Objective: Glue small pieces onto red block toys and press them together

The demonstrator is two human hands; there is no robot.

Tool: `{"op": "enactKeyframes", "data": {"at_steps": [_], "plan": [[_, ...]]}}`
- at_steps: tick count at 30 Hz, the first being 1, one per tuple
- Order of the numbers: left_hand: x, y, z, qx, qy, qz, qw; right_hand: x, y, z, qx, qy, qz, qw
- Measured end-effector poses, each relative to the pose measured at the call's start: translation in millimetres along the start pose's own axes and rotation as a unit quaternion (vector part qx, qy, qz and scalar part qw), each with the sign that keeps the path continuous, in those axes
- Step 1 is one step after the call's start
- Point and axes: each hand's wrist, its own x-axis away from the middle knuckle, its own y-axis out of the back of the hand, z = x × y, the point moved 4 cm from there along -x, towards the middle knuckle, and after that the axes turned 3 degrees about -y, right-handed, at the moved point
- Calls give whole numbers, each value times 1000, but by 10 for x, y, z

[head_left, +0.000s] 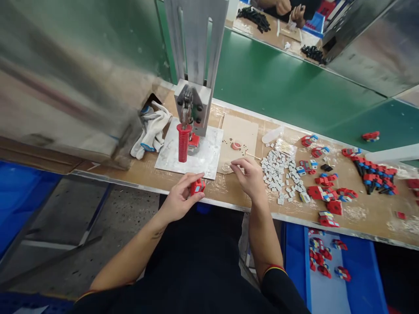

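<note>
My left hand (180, 196) grips a small red plastic toy part (197, 187) with a pale blue patch, just in front of the metal base plate (206, 161). My right hand (249, 176) is closed in a pinch over the cardboard sheet (240, 126); whatever its fingertips hold is too small to make out. Beside those fingertips lies a small clear round dish (226, 168). A thin stick (253, 156) shows just beyond the hand. Many small grey-white square pieces (278, 170) are spread to its right.
A toggle press with a red handle (183, 144) stands on the base plate. White gloves (153, 128) lie left of it. Red-and-blue toy parts (322, 192) cover the right side, with more in a blue bin (363, 270) below. Another person's hands (297, 15) show across the partition.
</note>
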Motion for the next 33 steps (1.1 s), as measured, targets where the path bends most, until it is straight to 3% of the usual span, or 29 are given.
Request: {"op": "enactKeyframes", "data": {"at_steps": [4, 13, 20, 26, 30, 33], "plan": [[-24, -32, 77, 45, 24, -29, 998, -135, -101, 50, 14, 49, 36, 998], [-46, -63, 33, 47, -82, -73, 993, -71, -69, -31, -18, 30, 10, 999], [-20, -102, 65, 47, -4, -60, 997, -76, -46, -62, -24, -2, -33, 999], [-51, -94, 58, 49, -50, -64, 995, -77, -53, -61, -21, -21, -33, 999], [-70, -87, 72, 39, -31, -62, 997, -44, 11, -62, -25, -32, -56, 998], [-70, -85, 73, 38, -12, -56, 998, 36, 140, 31, -88, -12, -104, 991]]}}
